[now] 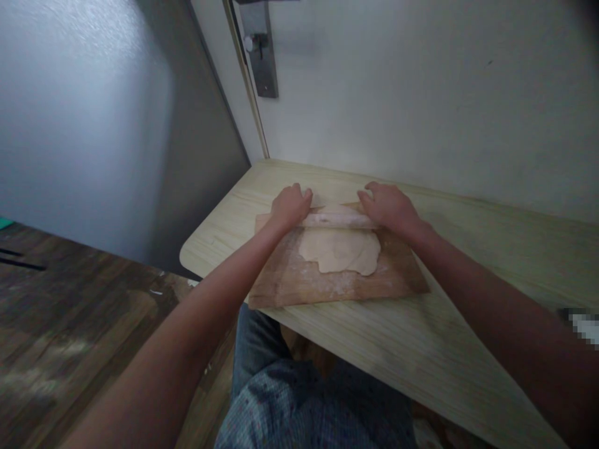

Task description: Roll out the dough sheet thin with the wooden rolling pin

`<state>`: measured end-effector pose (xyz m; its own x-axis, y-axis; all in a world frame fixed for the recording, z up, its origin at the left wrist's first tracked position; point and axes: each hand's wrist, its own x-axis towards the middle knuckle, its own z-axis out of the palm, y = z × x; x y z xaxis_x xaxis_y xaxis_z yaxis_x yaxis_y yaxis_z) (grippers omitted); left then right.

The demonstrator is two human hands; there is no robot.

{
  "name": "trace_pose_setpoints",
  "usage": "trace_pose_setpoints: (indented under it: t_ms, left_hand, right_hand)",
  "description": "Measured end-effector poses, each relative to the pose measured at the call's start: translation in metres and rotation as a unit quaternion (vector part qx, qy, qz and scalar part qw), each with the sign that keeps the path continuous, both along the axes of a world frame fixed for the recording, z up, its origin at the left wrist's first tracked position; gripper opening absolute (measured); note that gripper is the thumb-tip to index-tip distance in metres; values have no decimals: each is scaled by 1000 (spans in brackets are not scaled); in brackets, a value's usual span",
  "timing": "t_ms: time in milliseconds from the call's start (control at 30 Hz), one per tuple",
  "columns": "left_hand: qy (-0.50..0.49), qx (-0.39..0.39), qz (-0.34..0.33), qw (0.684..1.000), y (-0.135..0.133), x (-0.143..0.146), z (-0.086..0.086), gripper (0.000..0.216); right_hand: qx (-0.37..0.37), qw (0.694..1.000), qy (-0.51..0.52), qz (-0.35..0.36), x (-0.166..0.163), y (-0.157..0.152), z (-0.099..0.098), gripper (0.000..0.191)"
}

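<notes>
A pale, flour-dusted rolling pin [337,221] lies crosswise over the far part of a flattened sheet of dough [344,249]. My left hand [291,207] is closed on the pin's left end, and my right hand [388,206] grips its right end; parts of both ends are hidden under the hands. The dough has an uneven edge and spreads toward me from the pin. Under it is a wooden board [285,280] with white flour scattered on its surface.
The board rests on a light wooden table [468,262] with a rounded left corner. Behind stands a white door [397,93] with a metal lock plate [262,56]. A grey panel [93,125] rises at left above the dark wooden floor [70,349].
</notes>
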<state>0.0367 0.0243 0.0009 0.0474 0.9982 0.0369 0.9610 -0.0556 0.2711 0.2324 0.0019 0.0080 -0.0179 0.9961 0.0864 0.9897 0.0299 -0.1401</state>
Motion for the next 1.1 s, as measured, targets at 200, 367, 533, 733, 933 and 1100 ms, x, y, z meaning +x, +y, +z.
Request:
trace_pose_setpoints:
  t_ms: [200, 367, 533, 733, 933, 1100]
  left_hand:
    - [11, 0, 19, 1000, -8, 1, 1, 44]
    - [26, -4, 20, 999, -15, -1, 1, 42]
    - [51, 5, 8, 999, -30, -2, -1, 42]
    - [99, 87, -83, 988, -72, -7, 1, 47]
    - [124, 134, -165, 969, -109, -17, 3, 42]
    - [124, 151, -166, 967, -118, -17, 1, 35]
  right_hand:
    - [-2, 999, -22, -29, -5, -15, 6, 47]
    - [0, 999, -44, -31, -8, -27, 9, 46]
    - [4, 998, -53, -20, -11, -44, 8, 45]
    - [51, 996, -79, 9, -16, -76, 3, 49]
    - [111, 985, -90, 93, -10, -105, -8, 46]
    - [152, 976, -90, 128, -4, -116, -16, 47]
